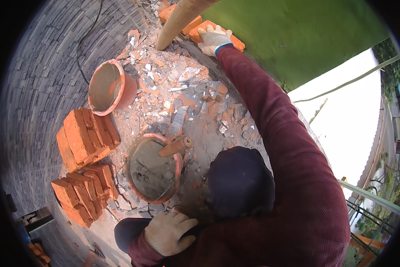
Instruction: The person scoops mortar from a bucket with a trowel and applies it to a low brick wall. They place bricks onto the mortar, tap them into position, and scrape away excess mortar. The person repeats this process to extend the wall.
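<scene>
My right hand (212, 41), in a pale work glove with a blue cuff, reaches far forward. Its fingers lie over an orange brick (238, 43) set along the foot of the green wall. Close to me, my left hand (169, 232), also gloved, rests palm down at my bent left knee (128, 231) with its fingers apart and holding nothing. In front of it stands an orange bucket (179, 171) of grey mortar (152, 180). A trowel with a wooden handle (177, 147) lies in the bucket, its blade partly in the mortar.
Two stacks of bricks (82, 138) (82, 196) stand at left, beside a second orange bucket (129, 91). Broken rubble (177, 84) covers the ground ahead. A wooden pole (177, 22) slants near the green wall (289, 35). Another brick (192, 25) lies behind it. A grey tiled wall (40, 89) bounds the left.
</scene>
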The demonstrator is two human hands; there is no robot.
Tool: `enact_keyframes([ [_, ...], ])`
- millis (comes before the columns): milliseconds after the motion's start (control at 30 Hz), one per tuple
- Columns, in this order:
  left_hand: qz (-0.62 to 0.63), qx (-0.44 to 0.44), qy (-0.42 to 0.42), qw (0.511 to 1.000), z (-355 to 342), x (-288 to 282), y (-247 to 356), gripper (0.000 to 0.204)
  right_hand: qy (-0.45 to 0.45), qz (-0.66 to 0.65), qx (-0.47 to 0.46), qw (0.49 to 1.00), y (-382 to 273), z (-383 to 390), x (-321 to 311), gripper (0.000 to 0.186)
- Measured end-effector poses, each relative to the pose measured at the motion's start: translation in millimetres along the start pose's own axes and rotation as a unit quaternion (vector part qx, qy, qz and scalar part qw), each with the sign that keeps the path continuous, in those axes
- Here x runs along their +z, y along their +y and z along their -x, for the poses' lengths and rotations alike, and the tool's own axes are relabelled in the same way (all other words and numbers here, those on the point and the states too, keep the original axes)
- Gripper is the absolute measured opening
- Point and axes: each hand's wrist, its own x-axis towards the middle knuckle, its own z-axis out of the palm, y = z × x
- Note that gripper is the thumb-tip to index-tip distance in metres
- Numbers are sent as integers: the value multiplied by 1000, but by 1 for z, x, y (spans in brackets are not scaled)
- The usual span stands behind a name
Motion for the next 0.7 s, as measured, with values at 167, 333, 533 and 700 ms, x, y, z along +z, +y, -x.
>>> enact_keyframes([
  [167, 13, 21, -13, 1000, -6, -8, -4, 48, -4, -3, -20, 1000, 12, -6, -11, 64],
  [333, 13, 10, -25, 1000, 7, -3, 0, 51, -30, -9, -16, 999, 14, -13, -14, 67],
  [533, 3, 24, -10, 1000, 3, -4, -1, 54, -13, 2, -42, 999, 29, -12, -10, 75],
  [700, -13, -17, -24, 999, 2, -2, 2, 55, 185, -16, -49, 981, 28, 13, 14, 69],
])
